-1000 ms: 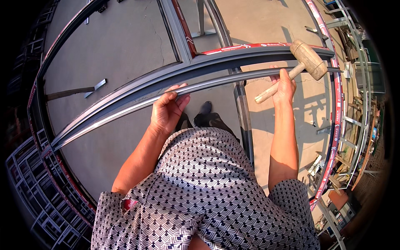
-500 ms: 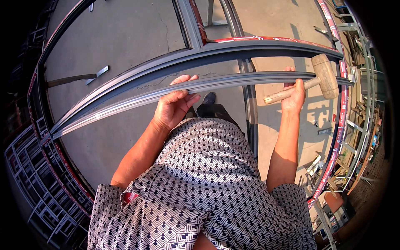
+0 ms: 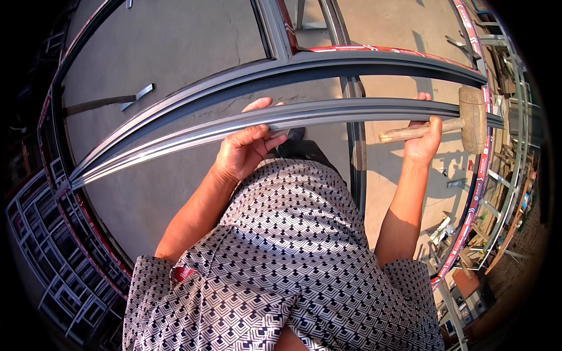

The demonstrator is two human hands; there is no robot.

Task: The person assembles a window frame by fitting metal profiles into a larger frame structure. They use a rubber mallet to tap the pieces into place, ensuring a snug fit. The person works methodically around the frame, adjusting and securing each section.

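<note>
A long grey metal profile [image 3: 333, 111] with grooves along it spans the view from left to right in front of me. My left hand [image 3: 244, 149] grips it near the middle, thumb on the near side and fingers reaching round the far edge. Farther right, my right hand [image 3: 422, 140] holds both the profile and the handle of a wooden mallet [image 3: 473, 120]. The mallet's head lies over the profile's right end. Just beyond, a fixed grey crossbar [image 3: 234, 85] of a large frame runs nearly parallel; the profile's left end meets it at the frame's side.
Red and white tape covers the frame's right side bar [image 3: 481, 169]. A dark upright bar [image 3: 355, 158] passes beneath the profile. Stacked metal frames [image 3: 55, 245] stand at lower left. On the concrete floor lies a short metal piece [image 3: 138, 97]. Scrap and boards [image 3: 468, 257] lie at right.
The profile has tilted and its right part has shifted slightly right, closer to the crossbar. My right hand and the mallet moved right and a little down with it.
</note>
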